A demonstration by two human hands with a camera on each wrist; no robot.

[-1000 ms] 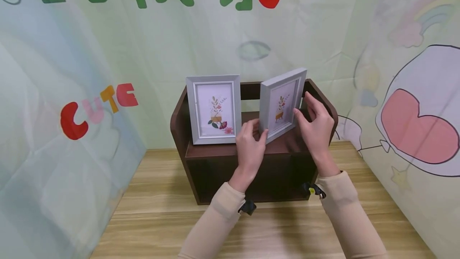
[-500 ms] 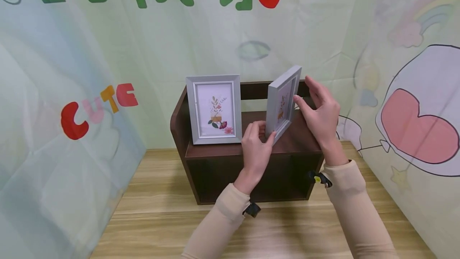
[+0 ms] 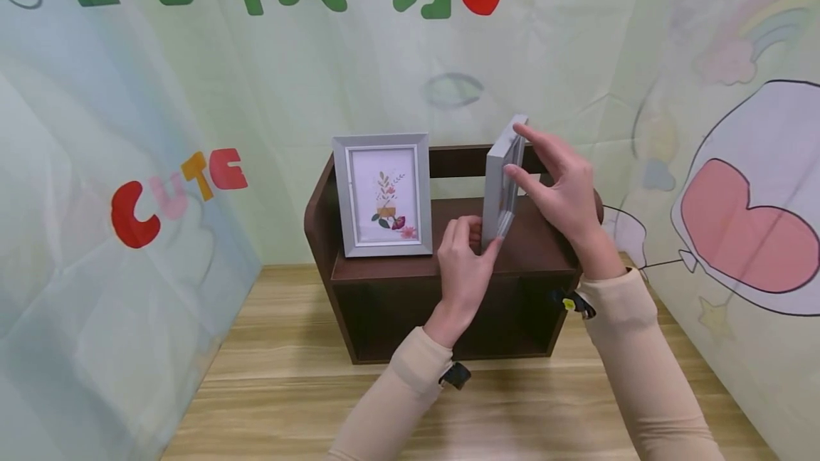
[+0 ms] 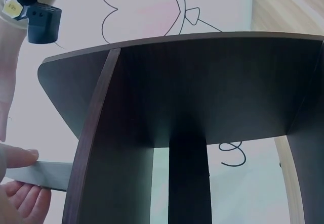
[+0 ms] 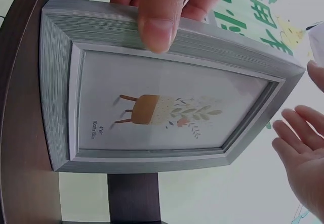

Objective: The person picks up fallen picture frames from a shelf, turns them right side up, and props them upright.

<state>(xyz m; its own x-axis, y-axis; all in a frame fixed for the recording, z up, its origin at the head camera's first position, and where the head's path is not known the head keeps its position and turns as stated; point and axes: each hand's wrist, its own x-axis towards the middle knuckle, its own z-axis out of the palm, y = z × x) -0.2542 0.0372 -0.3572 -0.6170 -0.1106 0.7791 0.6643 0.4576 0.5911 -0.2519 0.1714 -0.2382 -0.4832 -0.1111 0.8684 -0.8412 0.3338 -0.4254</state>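
My left hand [image 3: 464,272] pinches the lower near edge of a grey picture frame [image 3: 495,194], thumb on its front and fingers behind. The frame stands upright, turned nearly edge-on, over the right part of a dark brown shelf unit [image 3: 384,270]. In the right wrist view its picture shows an orange pot on legs with leafy sprigs. Beside the frame's upper part is my right hand [image 3: 566,194], its fingers extended and spread; in the right wrist view they look apart from the frame. A second grey picture frame [image 3: 419,198] stands on the shelf's left, facing me.
The shelf unit stands on a wood-grain table [image 3: 269,347]. It has a raised right side panel [image 4: 217,82] and a back rail [image 3: 448,162]. A flower decoration [image 3: 397,223] is at the left frame's lower right. Printed cloth [image 3: 269,77] hangs behind and at both sides.
The held frame has turned from half facing me to nearly edge-on, its front towards the right. My left hand has shifted right with it; my right hand moved right and up, then back towards its top.
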